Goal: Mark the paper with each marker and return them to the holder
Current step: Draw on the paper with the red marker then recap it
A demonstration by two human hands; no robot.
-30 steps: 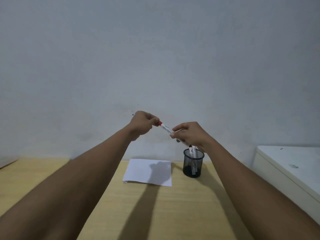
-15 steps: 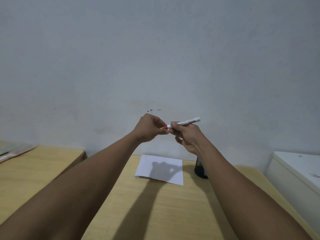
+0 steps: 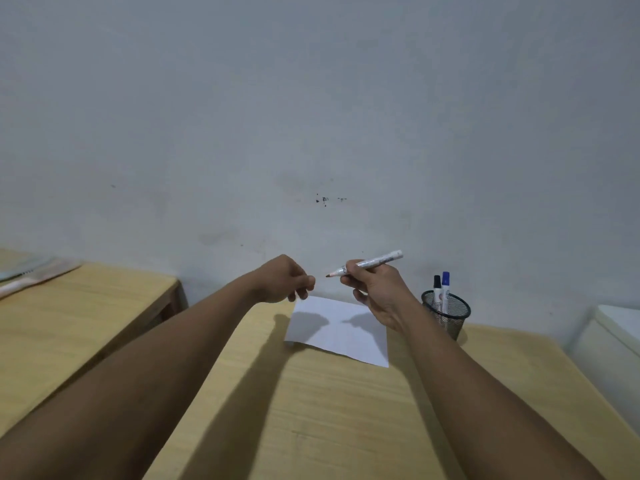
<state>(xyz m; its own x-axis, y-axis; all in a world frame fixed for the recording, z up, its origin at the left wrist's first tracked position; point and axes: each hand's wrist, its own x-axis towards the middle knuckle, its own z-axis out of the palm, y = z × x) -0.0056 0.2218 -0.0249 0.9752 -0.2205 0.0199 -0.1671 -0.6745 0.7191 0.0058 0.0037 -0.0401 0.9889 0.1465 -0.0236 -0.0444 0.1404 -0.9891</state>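
Marker [image 3: 367, 265] uncapped in right hand [image 3: 375, 292]; left hand [image 3: 285, 280] closed, contents unseen. Next: lower tip onto paper [image 3: 337, 332].

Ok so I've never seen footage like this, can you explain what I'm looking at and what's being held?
There is no machine here: a person wears a camera on the head, so you look down their two bare arms. The right hand holds an uncapped white marker, tip pointing left. The left hand is closed; whether it holds the cap cannot be seen. On the wooden table lies a white paper, apparently unmarked. Right of it stands a black mesh holder with two capped markers, one black, one blue.
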